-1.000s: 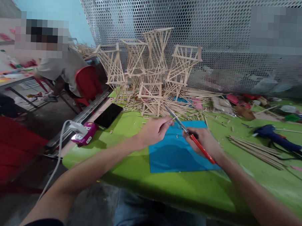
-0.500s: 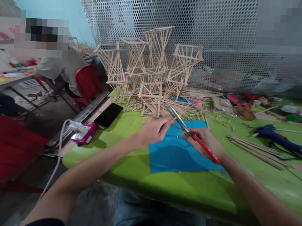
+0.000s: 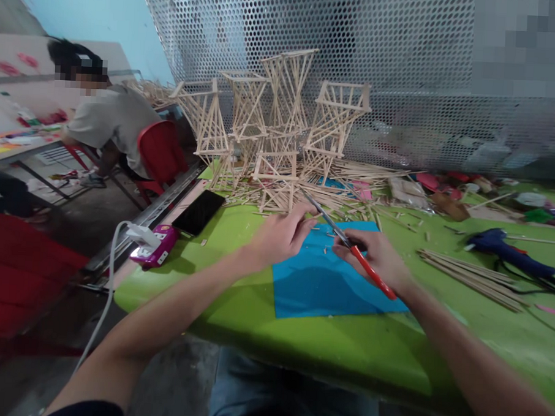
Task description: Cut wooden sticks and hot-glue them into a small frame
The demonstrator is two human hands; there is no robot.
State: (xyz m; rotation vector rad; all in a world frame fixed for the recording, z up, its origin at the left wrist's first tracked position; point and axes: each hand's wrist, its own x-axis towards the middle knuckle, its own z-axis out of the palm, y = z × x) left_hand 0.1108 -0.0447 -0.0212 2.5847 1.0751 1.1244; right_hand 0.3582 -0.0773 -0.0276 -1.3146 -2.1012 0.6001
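Observation:
My right hand [image 3: 372,255] is wrapped around red-handled scissors [image 3: 371,272], whose blades point up and left and lie together. Just left of the blade tips is my left hand [image 3: 279,235], its thumb and index finger apart with nothing visible between them; its other fingers are partly hidden. Beneath both hands a blue sheet [image 3: 333,290] lies on the green table [image 3: 236,304]. Small cut bits of wooden stick [image 3: 326,250] rest on that sheet. Behind my hands stands a structure of thin wooden sticks [image 3: 281,128], with loose sticks [image 3: 324,198] heaped around its base.
At left are a black phone [image 3: 199,212] and a purple power strip [image 3: 159,246] with a white cable. A bundle of sticks [image 3: 470,279] and a blue glue gun [image 3: 510,252] lie at right. A person [image 3: 111,118] sits beyond, on a red chair [image 3: 163,151].
The scissor blades have come together. The short stick end pinched in my left hand is gone from the fingers, which have parted, and more bits lie on the blue sheet.

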